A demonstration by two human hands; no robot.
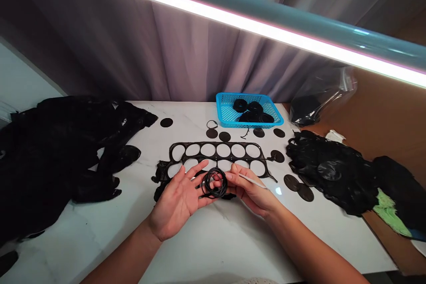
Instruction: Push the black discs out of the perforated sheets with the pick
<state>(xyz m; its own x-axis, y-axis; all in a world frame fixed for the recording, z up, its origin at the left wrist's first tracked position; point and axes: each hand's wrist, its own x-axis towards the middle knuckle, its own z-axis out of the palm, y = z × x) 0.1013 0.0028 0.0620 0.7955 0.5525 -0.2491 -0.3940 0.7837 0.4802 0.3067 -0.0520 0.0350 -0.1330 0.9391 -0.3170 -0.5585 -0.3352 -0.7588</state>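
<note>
A small bundle of thin black rings [214, 183] lies between my hands, over the fingers of my left hand [179, 199]. That palm faces up with its fingers spread. My right hand [251, 188] pinches a thin pale stick [253, 181] and touches the right edge of the bundle. Behind and under my fingers, a black rubber sheet with two rows of round holes [215, 157] rests on the white table [199, 248]; its lower part is partly hidden by my hands.
A blue basket [282, 120] with black ring bundles stands at the back. Black sheets [43, 155] pile up at left, more black pieces [333, 171] at right. Loose black discs [166, 122] lie around. A lamp tube [259, 17] crosses above; a clear bag [319, 97] is back right.
</note>
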